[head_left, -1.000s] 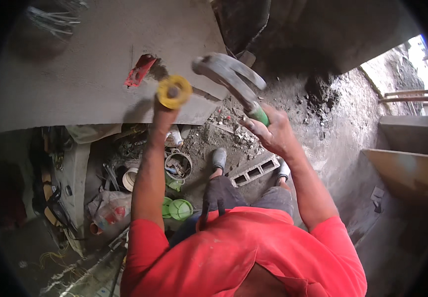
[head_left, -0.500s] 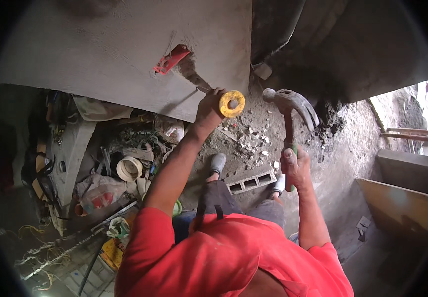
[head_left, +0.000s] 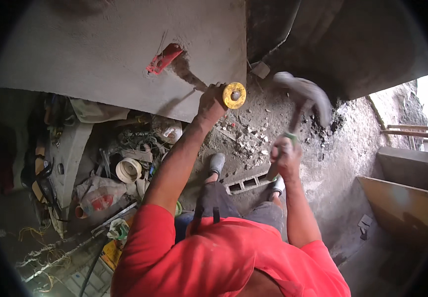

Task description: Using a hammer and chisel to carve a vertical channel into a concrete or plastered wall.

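My left hand [head_left: 212,103] is wrapped round a chisel with a round yellow hand guard [head_left: 234,95]. Its shaft points left to the grey wall [head_left: 100,59], at the lower end of a rough cut groove [head_left: 189,74]. Above that groove, a red utility box [head_left: 164,58] is set in the wall, with thin wires beside it. To the right, my right hand [head_left: 286,156] grips the green handle of a claw hammer [head_left: 307,94]. The hammer's head is smeared by motion and stands apart from the chisel, tilted up and to the right.
Rubble [head_left: 251,141] litters the ground below my hands. A hollow concrete block [head_left: 248,184] lies between my feet. Tools, sacks and a white bucket [head_left: 128,170] crowd the left side. A wooden board [head_left: 397,203] stands at right.
The hammer's head has swung up and right, its handle now slanting. My right hand has shifted slightly left and up. My left hand keeps the chisel at the groove.
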Demonstrator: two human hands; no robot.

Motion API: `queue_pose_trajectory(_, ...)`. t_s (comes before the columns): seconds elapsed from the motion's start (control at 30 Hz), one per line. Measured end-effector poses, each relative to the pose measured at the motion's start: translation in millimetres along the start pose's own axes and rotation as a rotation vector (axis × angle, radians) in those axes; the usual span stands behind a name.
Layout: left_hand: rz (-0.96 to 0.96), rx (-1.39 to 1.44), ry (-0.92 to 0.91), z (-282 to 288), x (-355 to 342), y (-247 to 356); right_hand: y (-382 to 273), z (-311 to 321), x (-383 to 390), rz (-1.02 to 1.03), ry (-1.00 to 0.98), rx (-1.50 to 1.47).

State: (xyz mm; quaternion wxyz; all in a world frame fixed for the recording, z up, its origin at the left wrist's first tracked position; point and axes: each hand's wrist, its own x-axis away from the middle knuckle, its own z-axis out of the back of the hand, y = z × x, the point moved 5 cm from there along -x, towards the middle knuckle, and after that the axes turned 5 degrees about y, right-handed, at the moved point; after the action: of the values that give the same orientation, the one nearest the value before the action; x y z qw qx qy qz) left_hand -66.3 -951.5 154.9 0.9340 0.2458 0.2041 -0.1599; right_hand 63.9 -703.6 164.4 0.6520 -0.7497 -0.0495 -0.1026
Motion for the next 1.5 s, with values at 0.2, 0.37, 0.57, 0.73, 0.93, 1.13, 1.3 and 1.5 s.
queue_pose_trajectory(0.2,-0.161,0.006,-0.070,24.9,-10.6,43.5,-37.5,15.2,26.9,0.194,0.080,-0.339)
queue_pose_trajectory(0.37,-0.057,-0.015,-0.056,24.7,-7.0,4.4,-35.6,0.6,21.6,0.089,0.018,-0.154)
queue_pose_trajectory(0.57,0.095,0.222,0.218,36.1,8.1,-37.7,-54.6,-6.8,11.2,0.201,0.038,0.245)
queue_pose_trajectory(0.73,0.070,-0.037,0.185,54.1,23.9,-105.9,-96.0,-82.6,-30.5,0.463,-0.151,0.473)
queue_pose_trajectory(0.93,0.157,0.421,0.196,48.6,5.0,-106.8,-106.3,-90.3,-59.1,0.439,-0.185,0.840)
queue_pose_trajectory(1.13,-0.159,-0.282,0.131,58.1,0.3,-90.9,-146.5,-98.8,-29.2,0.664,-0.222,0.618)
queue_pose_trajectory(1.3,0.086,0.428,0.253,47.4,4.4,-87.0,-110.5,-75.3,-64.7,0.369,-0.243,0.972)
queue_pose_trajectory(1.5,-0.137,-0.283,0.012,30.8,11.1,-114.1,-163.6,-87.2,-7.8,0.762,-0.163,0.606)
